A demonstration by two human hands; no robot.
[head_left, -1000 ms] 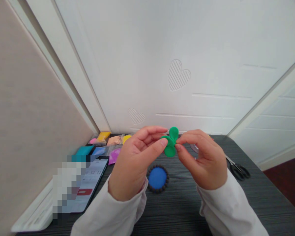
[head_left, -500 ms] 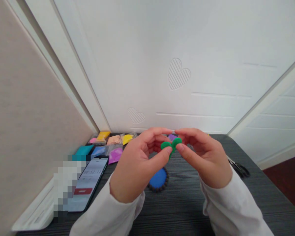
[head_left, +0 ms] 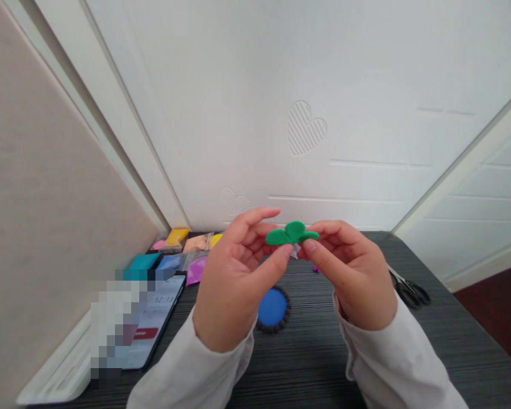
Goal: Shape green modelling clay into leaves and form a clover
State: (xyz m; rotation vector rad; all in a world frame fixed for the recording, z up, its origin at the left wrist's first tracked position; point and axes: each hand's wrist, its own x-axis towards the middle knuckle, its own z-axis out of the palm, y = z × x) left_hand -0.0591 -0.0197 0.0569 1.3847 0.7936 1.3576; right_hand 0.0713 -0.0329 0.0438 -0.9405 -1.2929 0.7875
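Between my two hands, above the table, is a green clay piece (head_left: pixel 295 231) with three rounded lobes, like a clover leaf. My left hand (head_left: pixel 238 284) pinches its lower middle with the thumb, while the index finger stretches out above, off the piece. The thumb and fingers of my right hand (head_left: pixel 353 272) pinch the right lobe. Below and behind my left thumb, a blue disc (head_left: pixel 273 308) with a dark beaded rim lies on the table. A small purple bit (head_left: pixel 315 269) shows next to my right thumb.
Clay packets, among them a yellow one (head_left: pixel 177 236) and a purple one (head_left: pixel 196 270), lie at the back left. A phone (head_left: pixel 153 324) showing a timer rests beside a white tray (head_left: pixel 59 363). Black-handled scissors (head_left: pixel 412 292) are at the right.
The green piece has been turned and spread, so three lobes now show instead of two. My left index finger has lifted away from the right one.
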